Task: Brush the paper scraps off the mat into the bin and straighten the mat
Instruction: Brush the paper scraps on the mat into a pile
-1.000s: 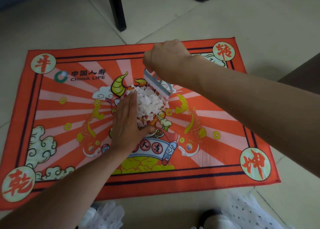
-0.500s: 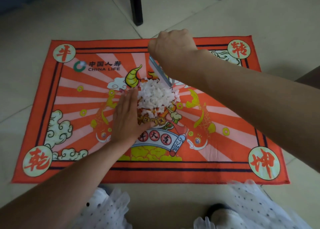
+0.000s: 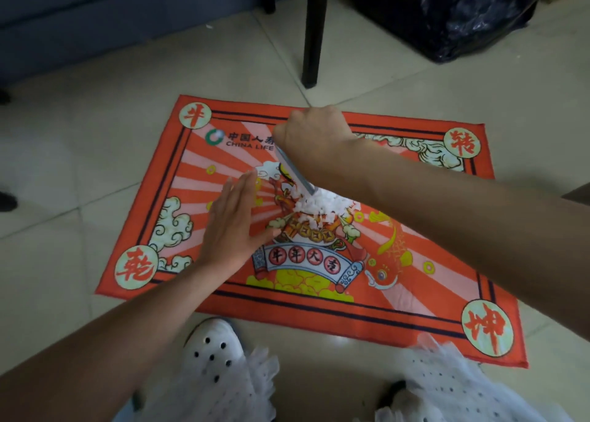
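Both forearms reach in from six and four o'clock. The left hand stands on edge, fingers straight and together. The right hand is fisted, knuckles up, gripping a brush.

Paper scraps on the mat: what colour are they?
White. The paper scraps lie heaped at the middle of the orange-red mat, clearest in the head view.

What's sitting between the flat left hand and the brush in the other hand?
In the head view, a strip of bare mat, then the paper scraps, heaped against the brush that the right hand grips. The left hand is apart from them.
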The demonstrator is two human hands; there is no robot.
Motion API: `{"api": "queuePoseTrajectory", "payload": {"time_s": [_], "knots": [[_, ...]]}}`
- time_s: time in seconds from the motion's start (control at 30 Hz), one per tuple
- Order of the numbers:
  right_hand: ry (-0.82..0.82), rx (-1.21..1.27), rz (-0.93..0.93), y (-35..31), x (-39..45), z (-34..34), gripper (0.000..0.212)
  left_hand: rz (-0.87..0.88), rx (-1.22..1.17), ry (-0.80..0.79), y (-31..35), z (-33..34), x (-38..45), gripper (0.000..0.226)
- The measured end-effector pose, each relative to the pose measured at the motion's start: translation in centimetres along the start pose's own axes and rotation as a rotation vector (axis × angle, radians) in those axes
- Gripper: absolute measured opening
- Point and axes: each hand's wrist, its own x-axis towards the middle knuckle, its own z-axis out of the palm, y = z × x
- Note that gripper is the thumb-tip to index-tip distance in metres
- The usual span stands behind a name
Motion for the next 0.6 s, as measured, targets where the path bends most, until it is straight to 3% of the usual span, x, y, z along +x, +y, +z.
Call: {"api": "queuePoseTrajectory", "payload": {"time_s": [0.3,0.6], "knots": [[0.050,-0.138,-0.145,-2.2,-1.8,-9.6,0.036,0.010,0.041,0.088,0.1,-9.5,-2.8,0.099],[0.171,-0.179,-0.311,-9.0,-4.2,-18.6,0.033,-0.039,0.057,0.197,-1.3,-15.9,-8.7,0.090]]}}
